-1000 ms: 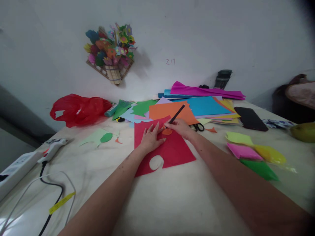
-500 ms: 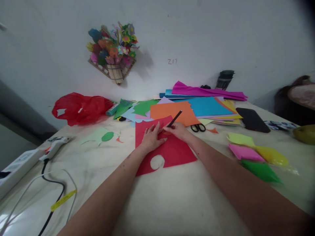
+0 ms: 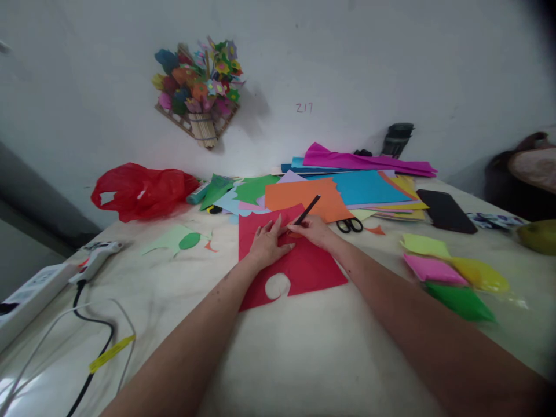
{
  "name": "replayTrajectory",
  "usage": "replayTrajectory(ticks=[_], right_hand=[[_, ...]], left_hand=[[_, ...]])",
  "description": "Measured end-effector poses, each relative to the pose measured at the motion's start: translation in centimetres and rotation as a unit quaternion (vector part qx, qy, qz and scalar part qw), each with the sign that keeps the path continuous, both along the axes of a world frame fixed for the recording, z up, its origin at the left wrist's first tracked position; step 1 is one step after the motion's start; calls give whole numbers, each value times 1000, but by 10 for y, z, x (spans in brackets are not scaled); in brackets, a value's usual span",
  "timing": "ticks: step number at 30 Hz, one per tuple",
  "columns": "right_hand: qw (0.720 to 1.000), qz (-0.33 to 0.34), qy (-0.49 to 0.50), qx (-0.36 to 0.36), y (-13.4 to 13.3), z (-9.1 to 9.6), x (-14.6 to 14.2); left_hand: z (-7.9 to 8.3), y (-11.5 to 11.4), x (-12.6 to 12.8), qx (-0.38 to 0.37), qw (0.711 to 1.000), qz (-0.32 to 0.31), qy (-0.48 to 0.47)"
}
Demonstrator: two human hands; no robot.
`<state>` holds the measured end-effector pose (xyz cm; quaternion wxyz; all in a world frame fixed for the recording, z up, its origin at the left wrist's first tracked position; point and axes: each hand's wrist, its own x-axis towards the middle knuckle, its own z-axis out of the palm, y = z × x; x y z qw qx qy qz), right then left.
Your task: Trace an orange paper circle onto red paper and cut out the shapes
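A red sheet of paper (image 3: 313, 272) lies on the table with a round hole cut near its front edge. My left hand (image 3: 270, 243) rests on this sheet, fingers spread out flat. My right hand (image 3: 315, 231) grips a dark pencil or pen (image 3: 308, 208), its tip down near the left fingertips. A small orange paper piece (image 3: 296, 235) shows on the red sheet under my right hand, mostly covered. Just beyond lies an orange sheet (image 3: 299, 196), and black-handled scissors (image 3: 349, 225) sit to the right, partly under it.
Colored sheets (image 3: 365, 188) pile up at the back. A red plastic bag (image 3: 143, 191) and a green oval cutout (image 3: 190, 240) lie left, near a power strip (image 3: 37, 289) with cables. On the right are a black phone (image 3: 445, 211) and several colored packets (image 3: 434, 269).
Almost nothing differs. Both hands stay in place on the red sheet, and the pencil or pen has shifted very slightly left at its top.
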<state>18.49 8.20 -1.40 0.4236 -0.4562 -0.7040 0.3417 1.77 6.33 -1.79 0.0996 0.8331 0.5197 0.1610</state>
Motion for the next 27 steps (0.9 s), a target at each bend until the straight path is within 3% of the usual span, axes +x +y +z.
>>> replayTrajectory(ticks=[13, 20, 27], right_hand=[[1000, -4, 10, -25, 0, -1, 3], [996, 14, 70, -56, -2, 3, 2], [960, -104, 254, -51, 4, 7, 13]], left_hand=[[0, 0, -1, 0, 1000, -7, 2], [1, -1, 0, -3, 1000, 0, 0], [3, -3, 0, -3, 1000, -7, -4]])
